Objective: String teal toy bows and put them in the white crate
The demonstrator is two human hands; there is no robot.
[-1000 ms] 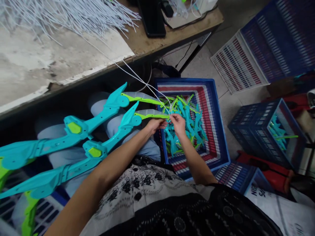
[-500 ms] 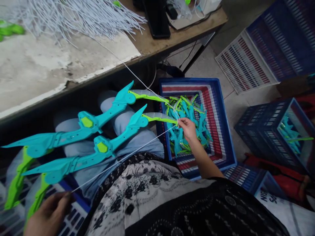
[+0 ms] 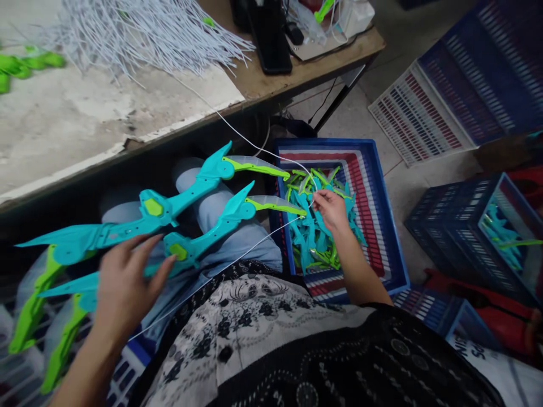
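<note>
Two turquoise toy bows with lime-green tips lie across my lap, the far toy bow [image 3: 197, 192] and the near toy bow [image 3: 227, 227]. My right hand [image 3: 332, 212] pinches a white string [image 3: 271, 233] just right of the near bow's green tip. One length of the string runs up to the table; another passes by that tip and slants down-left over my lap. With fingers apart, my left hand [image 3: 127, 282] is over the left half of the near bow, hiding part of it. Whether it touches the bow, I cannot tell.
A blue crate [image 3: 384, 226] beside my knees holds many turquoise and green toy bows. On the table [image 3: 55, 130] lie a pile of white strings [image 3: 156, 34], green parts [image 3: 25, 68] and a black phone [image 3: 271, 42]. More crates [image 3: 458, 209] stand at the right.
My left hand has let go of the string and moved up and right over the near bow, fingers spreading. My right hand has shifted slightly right and up, away from the bow tip.
</note>
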